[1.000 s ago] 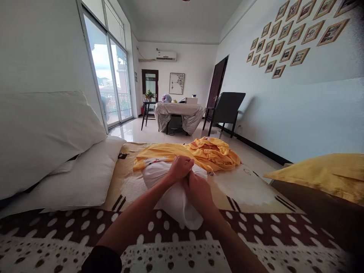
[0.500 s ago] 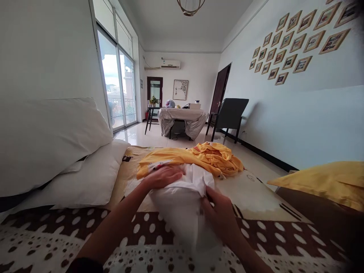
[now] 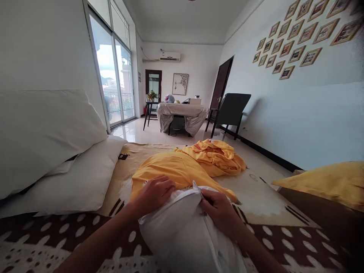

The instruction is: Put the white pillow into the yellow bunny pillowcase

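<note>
On spotted blanket (image 3: 57, 227): right fingers (image 3: 212, 195) pinch puffy, seemingly cotton pillow (image 3: 179, 235).

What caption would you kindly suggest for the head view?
Right hand pinches a white fabric pillow; crumpled yellow cloth lies beyond.

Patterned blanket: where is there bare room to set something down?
Bare blanket lies right of the white cushion and yellow cloth; a narrower strip runs between that cloth and the white pillows. Crowded: the middle, where left hand and right hand touch the cushion.
</note>
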Demonstrator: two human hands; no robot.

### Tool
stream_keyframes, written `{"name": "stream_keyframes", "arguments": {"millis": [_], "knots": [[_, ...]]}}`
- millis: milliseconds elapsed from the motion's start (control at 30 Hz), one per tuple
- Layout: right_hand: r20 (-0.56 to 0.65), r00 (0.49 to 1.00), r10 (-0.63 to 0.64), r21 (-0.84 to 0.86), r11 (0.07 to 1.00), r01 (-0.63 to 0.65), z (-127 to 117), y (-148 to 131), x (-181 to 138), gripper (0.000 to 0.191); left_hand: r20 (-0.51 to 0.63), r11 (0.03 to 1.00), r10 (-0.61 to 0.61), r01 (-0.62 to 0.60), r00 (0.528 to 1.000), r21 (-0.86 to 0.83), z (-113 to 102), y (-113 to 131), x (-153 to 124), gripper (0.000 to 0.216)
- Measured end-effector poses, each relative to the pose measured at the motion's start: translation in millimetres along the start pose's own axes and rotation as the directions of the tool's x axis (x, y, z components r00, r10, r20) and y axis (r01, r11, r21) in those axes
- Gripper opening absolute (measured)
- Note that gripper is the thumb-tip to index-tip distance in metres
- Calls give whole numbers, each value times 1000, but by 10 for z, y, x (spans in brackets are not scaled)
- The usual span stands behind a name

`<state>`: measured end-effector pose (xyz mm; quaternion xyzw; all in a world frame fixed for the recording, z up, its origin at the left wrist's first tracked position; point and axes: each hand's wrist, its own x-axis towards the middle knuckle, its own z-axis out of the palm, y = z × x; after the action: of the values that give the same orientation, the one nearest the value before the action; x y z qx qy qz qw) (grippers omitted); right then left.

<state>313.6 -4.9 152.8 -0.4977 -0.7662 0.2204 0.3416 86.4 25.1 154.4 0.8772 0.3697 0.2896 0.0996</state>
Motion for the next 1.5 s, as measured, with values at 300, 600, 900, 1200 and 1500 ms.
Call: {"name": "stream_keyframes", "arguments": {"millis": [300,600,900,1200,1500], "knots": [[332,780,-530,-248,749,615,-317,-414,-196,14,206,998,-21,10,978,54,-24,-464,67,49],[231,922,-311,192,943,270,95,-40,564,22,181,987,-39,9,983,163,221,-647,142,42],[203,948,-246,-72,962,265,202,302,990,21,-98,952,117,-83,988,296,145,-691,270,22],[135,969,-206,-123,967,222,292,496,952,24,-86,960,-242,252,966,125,6,110,234,19],[-234,937,-260,-174,959,223,-399,151,71,28,-280,964,-262,237,924,-119,204,132,191,26]]}}
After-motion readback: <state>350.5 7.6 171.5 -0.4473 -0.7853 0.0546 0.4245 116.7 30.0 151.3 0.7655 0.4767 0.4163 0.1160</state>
